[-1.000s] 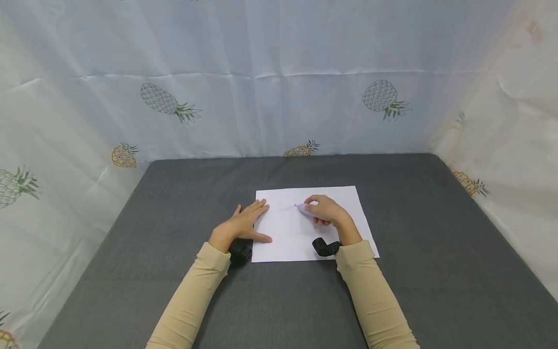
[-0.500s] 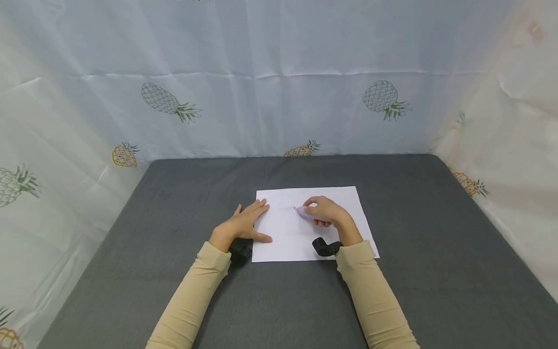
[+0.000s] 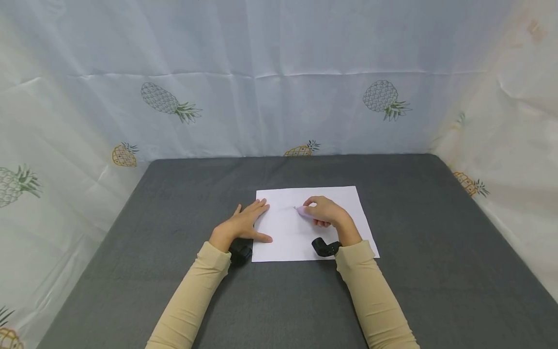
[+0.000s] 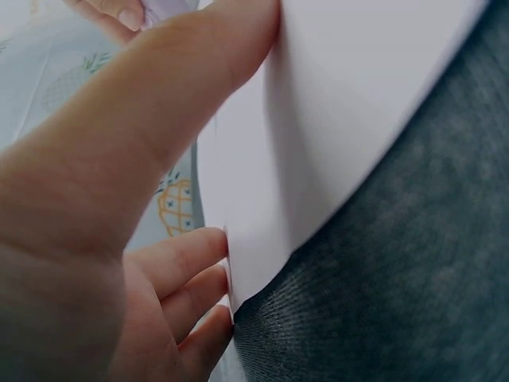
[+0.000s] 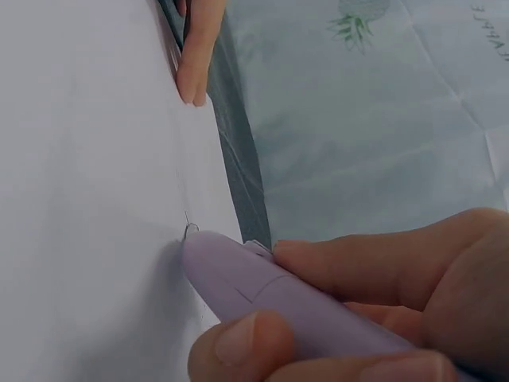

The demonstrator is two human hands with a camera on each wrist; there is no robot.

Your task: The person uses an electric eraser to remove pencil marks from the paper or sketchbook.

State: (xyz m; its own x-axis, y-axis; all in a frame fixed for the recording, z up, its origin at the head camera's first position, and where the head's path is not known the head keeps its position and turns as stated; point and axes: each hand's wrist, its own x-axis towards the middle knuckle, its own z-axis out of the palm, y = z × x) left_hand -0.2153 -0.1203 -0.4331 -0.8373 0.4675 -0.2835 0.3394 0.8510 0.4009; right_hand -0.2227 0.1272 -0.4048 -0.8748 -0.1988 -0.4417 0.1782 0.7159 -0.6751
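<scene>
A white sheet of paper lies on the grey table. My left hand rests at its left edge, fingers spread, the thumb on the sheet. My right hand holds a lavender pen-shaped tool between thumb and fingers over the middle of the paper. In the right wrist view a thin metal loop sticks out of the tool's rounded tip, right at the paper, and a raised slider shows on its side. The rest of its body is hidden in the hand.
The grey cloth-covered table reaches back to a pale curtain printed with pineapples. Black wrist cameras sit below both wrists, the right one over the paper's lower part.
The tool's tip has shifted very slightly toward me and a little left in the first half second. My left hand and the paper stay in place.
</scene>
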